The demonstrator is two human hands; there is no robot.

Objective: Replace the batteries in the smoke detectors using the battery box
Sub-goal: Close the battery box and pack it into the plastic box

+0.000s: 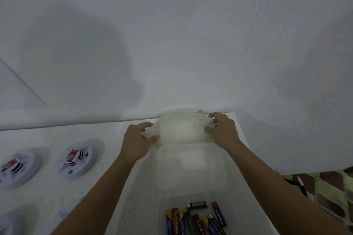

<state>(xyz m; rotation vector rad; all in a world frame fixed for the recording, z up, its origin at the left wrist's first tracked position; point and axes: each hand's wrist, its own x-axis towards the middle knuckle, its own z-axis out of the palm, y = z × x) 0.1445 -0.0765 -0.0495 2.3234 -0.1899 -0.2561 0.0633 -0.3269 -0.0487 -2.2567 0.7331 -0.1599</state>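
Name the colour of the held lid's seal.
Light green seal on the lid, best in head view.

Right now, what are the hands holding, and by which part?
The green-rimmed lid: left hand pinches its left side flap, right hand its right side flap.

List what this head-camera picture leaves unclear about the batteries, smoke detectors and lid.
1. Head view, batteries: cut off by the bottom edge, so no count; labels blurred.
2. Head view, far-left smoke detector: cut by the left edge; its red label is too small to read.
3. Head view, lid: fingers of the left hand and right hand cover its side flaps.
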